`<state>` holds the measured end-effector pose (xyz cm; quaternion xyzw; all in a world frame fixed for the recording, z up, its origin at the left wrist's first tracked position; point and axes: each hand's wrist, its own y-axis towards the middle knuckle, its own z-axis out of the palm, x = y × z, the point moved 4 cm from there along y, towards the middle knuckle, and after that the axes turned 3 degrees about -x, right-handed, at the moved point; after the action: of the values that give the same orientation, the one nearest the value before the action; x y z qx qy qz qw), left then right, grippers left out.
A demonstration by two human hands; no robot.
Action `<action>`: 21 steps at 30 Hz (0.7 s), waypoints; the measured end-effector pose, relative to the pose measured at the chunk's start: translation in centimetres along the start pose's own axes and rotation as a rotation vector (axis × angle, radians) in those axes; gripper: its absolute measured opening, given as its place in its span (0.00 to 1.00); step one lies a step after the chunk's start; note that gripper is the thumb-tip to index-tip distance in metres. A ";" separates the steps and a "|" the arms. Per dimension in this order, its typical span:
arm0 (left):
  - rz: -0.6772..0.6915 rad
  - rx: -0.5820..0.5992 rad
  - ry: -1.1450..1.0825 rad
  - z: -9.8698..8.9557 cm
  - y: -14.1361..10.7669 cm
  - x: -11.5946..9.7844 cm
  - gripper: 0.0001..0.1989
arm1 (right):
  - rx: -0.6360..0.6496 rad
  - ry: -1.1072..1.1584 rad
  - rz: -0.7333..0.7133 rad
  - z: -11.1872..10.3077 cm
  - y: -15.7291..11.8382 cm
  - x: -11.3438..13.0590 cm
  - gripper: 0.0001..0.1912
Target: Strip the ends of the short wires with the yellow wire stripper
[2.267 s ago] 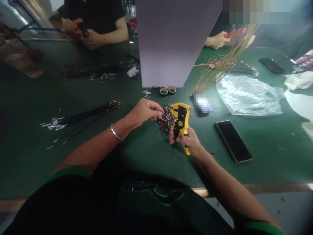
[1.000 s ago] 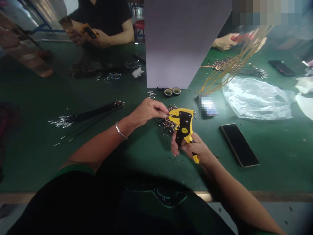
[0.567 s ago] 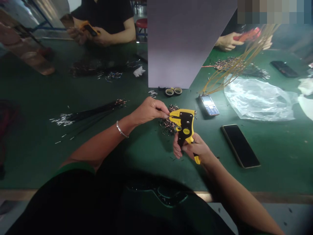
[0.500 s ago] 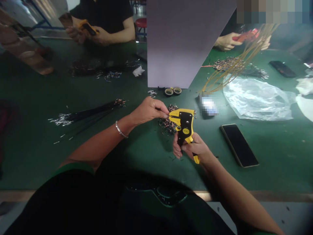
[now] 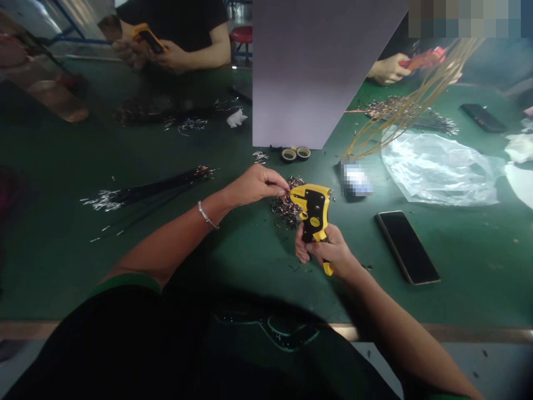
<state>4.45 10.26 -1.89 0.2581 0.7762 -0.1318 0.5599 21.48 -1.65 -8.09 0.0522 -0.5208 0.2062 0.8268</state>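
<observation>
My right hand (image 5: 327,250) is wrapped round the handles of a yellow and black wire stripper (image 5: 314,211), whose jaws point left. At the tip of those jaws my left hand (image 5: 260,186) is pinched; what it holds is too small to make out. Under the jaws lies a pile of short wire pieces (image 5: 285,211). Left of my left hand, a bundle of black wires (image 5: 162,186) with bright ends rests on the green table (image 5: 233,272).
A phone (image 5: 407,247) lies right of my right hand, with a plastic bag (image 5: 441,169) beyond it. Two tape rolls (image 5: 296,154) sit by a grey panel (image 5: 308,72). Across the table, people's hands hold an orange tool (image 5: 150,40) and a red tool (image 5: 425,58).
The wire stripper's handles have come closer together in my right hand, and the tool has turned slightly. My left hand remains pinched at the jaws.
</observation>
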 end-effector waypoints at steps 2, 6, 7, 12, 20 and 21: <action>0.008 -0.007 0.003 -0.1 0.1 0.3 0.06 | -0.038 -0.024 -0.019 0.0 0.0 -0.2 0.09; 0.007 -0.023 0.026 -0.4 0.4 1.0 0.06 | -0.108 -0.080 -0.042 0.2 0.1 -0.7 0.09; 0.001 -0.024 0.026 -0.4 0.5 1.2 0.06 | -0.120 -0.093 -0.043 0.2 0.2 -0.8 0.09; 0.000 -0.031 0.021 -0.6 0.8 1.9 0.06 | -0.153 -0.129 -0.040 0.4 0.2 -1.0 0.10; 0.013 -0.054 0.010 -0.6 1.0 2.3 0.05 | -0.207 -0.156 -0.028 0.4 0.4 -1.1 0.11; 0.010 -0.058 0.008 -0.5 1.0 2.4 0.05 | -0.210 -0.157 -0.023 0.5 0.4 -1.1 0.11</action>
<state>4.02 11.99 -3.82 0.2462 0.7807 -0.1051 0.5647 20.53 -1.71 -8.88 -0.0126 -0.6019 0.1361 0.7868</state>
